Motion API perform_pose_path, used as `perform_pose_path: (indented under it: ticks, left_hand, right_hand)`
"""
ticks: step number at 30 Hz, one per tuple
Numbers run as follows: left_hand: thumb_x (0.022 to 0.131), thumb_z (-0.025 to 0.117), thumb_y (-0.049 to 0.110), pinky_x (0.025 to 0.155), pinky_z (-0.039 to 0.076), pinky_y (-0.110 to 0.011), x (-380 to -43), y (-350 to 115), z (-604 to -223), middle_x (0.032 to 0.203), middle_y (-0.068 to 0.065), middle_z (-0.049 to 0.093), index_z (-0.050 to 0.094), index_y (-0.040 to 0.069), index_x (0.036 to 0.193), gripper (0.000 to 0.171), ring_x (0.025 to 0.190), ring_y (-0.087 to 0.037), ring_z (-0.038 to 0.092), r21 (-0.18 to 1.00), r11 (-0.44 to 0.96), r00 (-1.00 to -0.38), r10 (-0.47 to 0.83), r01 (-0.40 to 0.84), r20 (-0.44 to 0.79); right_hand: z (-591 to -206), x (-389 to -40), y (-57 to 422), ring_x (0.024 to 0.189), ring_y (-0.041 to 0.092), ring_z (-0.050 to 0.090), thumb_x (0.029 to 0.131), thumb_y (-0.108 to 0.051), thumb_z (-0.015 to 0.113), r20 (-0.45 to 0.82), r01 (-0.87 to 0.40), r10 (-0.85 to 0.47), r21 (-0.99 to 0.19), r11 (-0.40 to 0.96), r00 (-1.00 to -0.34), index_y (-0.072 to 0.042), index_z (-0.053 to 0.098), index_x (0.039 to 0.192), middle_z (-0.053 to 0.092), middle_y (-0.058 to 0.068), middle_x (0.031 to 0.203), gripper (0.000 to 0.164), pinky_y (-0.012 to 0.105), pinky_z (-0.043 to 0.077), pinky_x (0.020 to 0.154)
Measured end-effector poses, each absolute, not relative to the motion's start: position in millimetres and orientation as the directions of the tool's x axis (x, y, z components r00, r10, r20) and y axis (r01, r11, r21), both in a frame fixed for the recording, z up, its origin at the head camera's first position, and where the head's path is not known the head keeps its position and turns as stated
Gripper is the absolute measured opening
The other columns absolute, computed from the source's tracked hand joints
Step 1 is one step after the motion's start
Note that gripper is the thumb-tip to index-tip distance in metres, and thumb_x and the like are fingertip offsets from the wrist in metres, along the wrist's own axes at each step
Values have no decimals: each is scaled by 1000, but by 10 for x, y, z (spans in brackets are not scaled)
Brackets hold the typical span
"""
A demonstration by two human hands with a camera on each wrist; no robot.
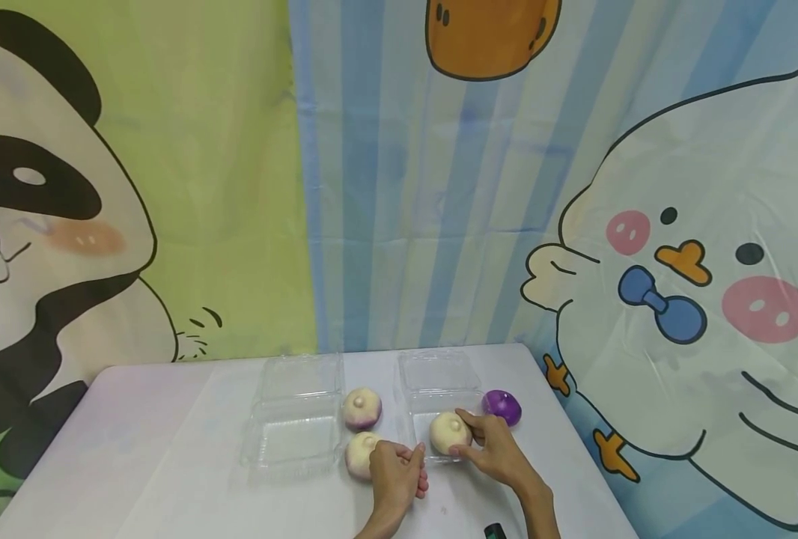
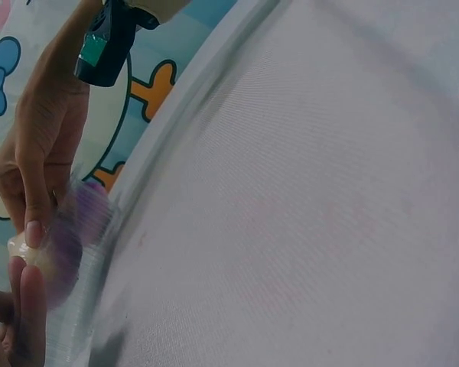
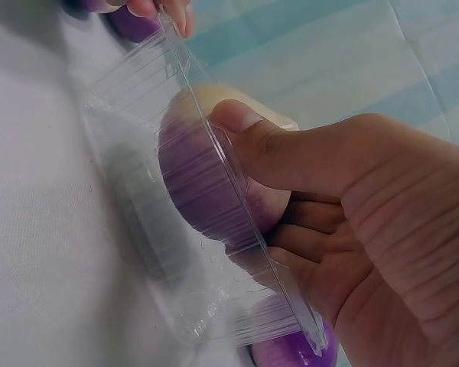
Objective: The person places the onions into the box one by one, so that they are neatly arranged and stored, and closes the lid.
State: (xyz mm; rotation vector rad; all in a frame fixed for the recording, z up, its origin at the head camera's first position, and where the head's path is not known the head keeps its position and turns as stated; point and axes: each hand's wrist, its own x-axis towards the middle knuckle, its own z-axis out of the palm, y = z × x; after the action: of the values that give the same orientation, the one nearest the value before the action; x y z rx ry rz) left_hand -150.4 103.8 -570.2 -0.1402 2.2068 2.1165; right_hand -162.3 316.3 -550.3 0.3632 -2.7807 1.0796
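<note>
My right hand [image 1: 496, 449] holds a turnip [image 1: 450, 433], creamy white on top and purple below, between thumb and fingers. In the right wrist view this turnip [image 3: 206, 168] is inside the walls of a clear plastic clamshell box [image 3: 130, 191], with the thumb over its pale top. My left hand [image 1: 397, 475] pinches the box's near left rim; its fingertips [image 3: 185, 19] show at that corner. In the head view the open lid [image 1: 439, 372] lies toward the back. Beside the left hand is a second turnip [image 1: 358, 455], partly covered by it.
Another turnip [image 1: 361, 408] sits behind that one. A second open clamshell box [image 1: 298, 442] stands to the left. A glossy purple round vegetable [image 1: 502, 407] lies just right of the right-hand box. A dark device with a green patch [image 2: 99, 50] is near the right wrist. A printed curtain hangs behind.
</note>
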Motion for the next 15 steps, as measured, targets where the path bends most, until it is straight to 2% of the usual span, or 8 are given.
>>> perform_pose_path:
  ticks: [5,10,15]
  left_hand:
    - [99,75,7,37,59,-33,-1507,1035,-5706,50,-4,67,72,-9,74,30,36,-9,62,992,43,-993,-5,-120,-120]
    - [99,75,7,38,60,-34,-1508,1030,-5706,50,-4,67,72,-9,74,30,36,-10,62,992,47,-993,-1,-119,-119]
    - [99,75,7,37,59,-34,-1500,1039,-5715,49,-4,67,72,-9,73,30,36,-9,61,992,48,-993,-10,-121,-120]
  right_hand:
    - [-5492,-1636,3152,124,38,74,87,-29,93,202,-277,-191,-635,721,-961,11,67,139,73,23,137,71,44,67,99]
    - [-5480,-1676,3138,126,30,73,87,-31,93,162,-263,-208,-639,723,-965,9,66,140,72,20,140,72,48,65,104]
    - [-5470,-1703,3131,130,34,72,87,-30,93,124,-249,-224,-664,705,-967,9,65,141,70,21,142,72,52,62,107]
